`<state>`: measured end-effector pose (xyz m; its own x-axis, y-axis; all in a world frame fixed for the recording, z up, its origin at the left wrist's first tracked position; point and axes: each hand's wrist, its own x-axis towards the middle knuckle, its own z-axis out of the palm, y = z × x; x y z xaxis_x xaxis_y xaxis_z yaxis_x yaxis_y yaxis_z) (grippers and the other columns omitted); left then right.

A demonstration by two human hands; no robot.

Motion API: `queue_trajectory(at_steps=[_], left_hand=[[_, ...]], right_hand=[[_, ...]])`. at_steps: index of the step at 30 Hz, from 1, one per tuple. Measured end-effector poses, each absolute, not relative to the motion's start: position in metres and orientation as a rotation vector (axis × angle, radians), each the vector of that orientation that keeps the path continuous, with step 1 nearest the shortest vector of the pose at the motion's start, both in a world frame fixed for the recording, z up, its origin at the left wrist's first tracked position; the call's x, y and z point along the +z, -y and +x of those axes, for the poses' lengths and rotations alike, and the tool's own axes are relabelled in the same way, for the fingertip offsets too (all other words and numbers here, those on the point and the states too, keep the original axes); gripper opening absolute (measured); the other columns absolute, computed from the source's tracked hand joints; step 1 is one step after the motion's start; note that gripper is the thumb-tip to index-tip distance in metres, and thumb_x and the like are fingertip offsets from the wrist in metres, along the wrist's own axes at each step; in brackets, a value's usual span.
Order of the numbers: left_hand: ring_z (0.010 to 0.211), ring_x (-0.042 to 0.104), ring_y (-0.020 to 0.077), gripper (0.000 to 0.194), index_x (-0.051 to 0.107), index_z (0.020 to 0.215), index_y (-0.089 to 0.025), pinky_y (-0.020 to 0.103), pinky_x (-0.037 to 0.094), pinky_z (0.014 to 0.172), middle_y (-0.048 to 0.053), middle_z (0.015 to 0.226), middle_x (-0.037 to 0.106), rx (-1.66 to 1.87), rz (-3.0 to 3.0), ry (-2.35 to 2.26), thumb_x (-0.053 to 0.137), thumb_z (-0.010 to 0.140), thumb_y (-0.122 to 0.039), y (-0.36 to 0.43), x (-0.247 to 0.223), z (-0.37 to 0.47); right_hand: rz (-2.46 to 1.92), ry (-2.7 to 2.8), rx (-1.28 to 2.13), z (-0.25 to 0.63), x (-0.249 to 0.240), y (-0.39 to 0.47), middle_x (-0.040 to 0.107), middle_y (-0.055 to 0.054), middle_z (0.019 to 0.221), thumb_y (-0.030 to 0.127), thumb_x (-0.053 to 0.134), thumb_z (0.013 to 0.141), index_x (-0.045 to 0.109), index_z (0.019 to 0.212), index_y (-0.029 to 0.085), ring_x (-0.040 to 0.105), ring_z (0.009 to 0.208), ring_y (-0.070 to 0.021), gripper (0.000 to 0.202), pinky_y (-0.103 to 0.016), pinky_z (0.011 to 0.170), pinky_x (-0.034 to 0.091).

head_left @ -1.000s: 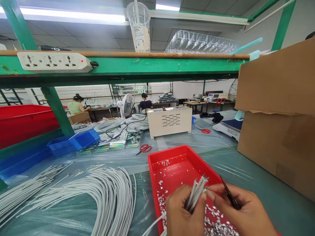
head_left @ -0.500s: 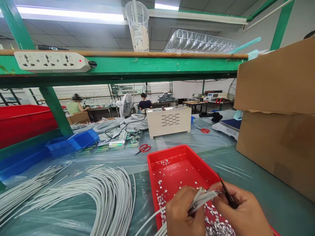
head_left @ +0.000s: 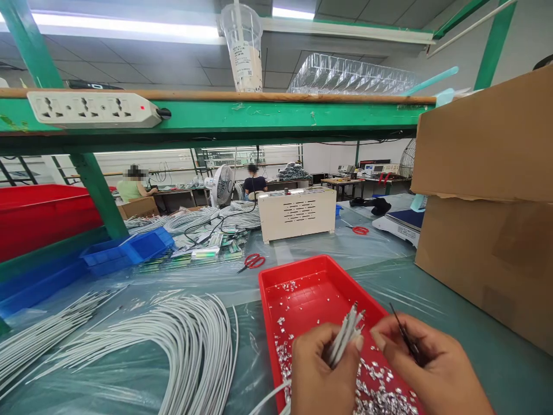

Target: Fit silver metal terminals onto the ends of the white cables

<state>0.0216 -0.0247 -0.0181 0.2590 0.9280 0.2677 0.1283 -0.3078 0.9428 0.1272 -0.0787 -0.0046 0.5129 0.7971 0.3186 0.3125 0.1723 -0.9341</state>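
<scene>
A small bunch of light grey cables (head_left: 344, 337) is gripped in my left hand (head_left: 319, 369), with the stripped ends pointing up between thumb and fingers. My right hand (head_left: 432, 363), just to the right and apart from the bunch, is closed around a thin, dark pointed tool that looks like tweezers (head_left: 408, 340). Both hands are over the near part of a red tray (head_left: 319, 264). Many silvery foil scraps (head_left: 382, 397) lie in that tray, thickest near my hands.
A large curved bundle of grey cables (head_left: 194, 340) lies left of the tray. Red-handled scissors (head_left: 253, 261) and a beige machine (head_left: 298, 213) sit behind it. Cardboard boxes (head_left: 484, 248) stand at right, blue bins (head_left: 147, 245) at left. A green shelf (head_left: 276, 118) crosses above.
The cable bunch has tipped from leaning right to nearly upright in my left hand. My right hand has drawn away from the cable ends, slightly to the right, still holding the dark tool.
</scene>
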Motion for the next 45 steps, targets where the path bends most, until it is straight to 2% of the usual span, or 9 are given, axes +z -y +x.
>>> queue_trajectory(at_steps=[7,11,13,19,24,30,34,40,45], left_hand=[[0.047,0.035,0.0098,0.027,0.063,0.062,-0.009,0.021,0.029,0.046,0.000,0.050,0.046,1.165,1.457,-0.945,0.058,0.062,-0.035,0.025,-0.012,0.022],[0.045,0.032,0.0088,0.025,0.062,0.058,-0.009,0.020,0.026,0.043,-0.002,0.047,0.043,1.160,1.494,-0.927,0.058,0.062,-0.034,0.025,-0.010,0.021],[0.044,0.029,0.0082,0.024,0.062,0.056,-0.009,0.020,0.024,0.042,-0.003,0.045,0.040,1.172,1.542,-0.942,0.057,0.063,-0.033,0.026,-0.010,0.020],[0.042,0.031,0.0088,0.022,0.060,0.054,-0.012,0.020,0.022,0.040,-0.003,0.044,0.041,1.257,1.656,-0.976,0.056,0.065,-0.030,0.026,-0.022,0.022],[0.044,0.034,0.0100,0.021,0.059,0.052,-0.013,0.021,0.023,0.041,-0.003,0.045,0.041,1.346,1.814,-0.983,0.053,0.068,-0.026,0.027,-0.027,0.023],[0.042,0.030,0.0082,0.022,0.054,0.047,-0.013,0.022,0.019,0.042,-0.004,0.043,0.034,1.299,1.851,-0.961,0.053,0.067,-0.022,0.030,-0.021,0.022],[0.043,0.030,0.0084,0.019,0.055,0.047,-0.012,0.020,0.018,0.041,-0.004,0.043,0.037,1.200,1.676,-0.921,0.054,0.063,-0.023,0.028,-0.019,0.024],[0.046,0.041,0.0107,0.013,0.060,0.053,-0.009,0.020,0.029,0.045,0.001,0.047,0.052,1.108,1.401,-0.782,0.059,0.058,-0.021,0.026,-0.014,0.026],[0.048,0.046,0.0119,0.011,0.060,0.054,-0.009,0.020,0.032,0.046,0.003,0.049,0.057,1.112,1.332,-0.758,0.062,0.056,-0.020,0.025,-0.018,0.027]], right_hand=[[-1.459,1.184,0.338,0.139,0.002,0.076,0.053,0.003,0.054,0.027,0.057,0.065,0.054,0.057,0.020,0.053,0.054,-0.0162,0.011,-0.019,0.048,0.042],[-1.444,1.158,0.347,0.131,0.000,0.078,0.054,0.003,0.048,0.031,0.059,0.065,0.059,0.052,0.019,0.053,0.047,-0.0152,0.017,-0.019,0.044,0.042],[-1.408,1.135,0.334,0.126,-0.002,0.079,0.058,0.003,0.048,0.032,0.063,0.061,0.066,0.058,0.020,0.058,0.050,-0.0175,0.013,-0.019,0.046,0.045],[-1.377,1.234,0.299,0.124,-0.004,0.080,0.066,0.004,0.054,0.021,0.060,0.061,0.070,0.064,0.023,0.064,0.054,-0.0174,0.010,-0.015,0.050,0.049],[-1.472,1.244,0.239,0.123,-0.007,0.081,0.057,0.003,0.049,0.027,0.054,0.064,0.059,0.054,0.020,0.053,0.046,-0.0146,0.014,-0.018,0.044,0.043],[-1.529,1.219,0.256,0.121,-0.011,0.078,0.030,0.006,0.048,0.024,0.050,0.063,0.039,0.050,0.020,0.032,0.046,-0.0100,0.018,-0.018,0.042,0.029],[-1.509,1.134,0.311,0.120,-0.010,0.076,0.028,0.007,0.049,0.025,0.049,0.062,0.043,0.050,0.019,0.030,0.047,-0.0103,0.015,-0.020,0.042,0.027],[-1.514,1.100,0.328,0.118,-0.004,0.076,0.028,0.007,0.047,0.028,0.047,0.062,0.045,0.049,0.018,0.028,0.045,-0.0097,0.017,-0.020,0.042,0.026],[-1.537,1.180,0.188,0.120,-0.009,0.078,0.029,0.007,0.047,0.025,0.045,0.064,0.045,0.049,0.019,0.030,0.043,-0.0093,0.016,-0.019,0.039,0.028]])
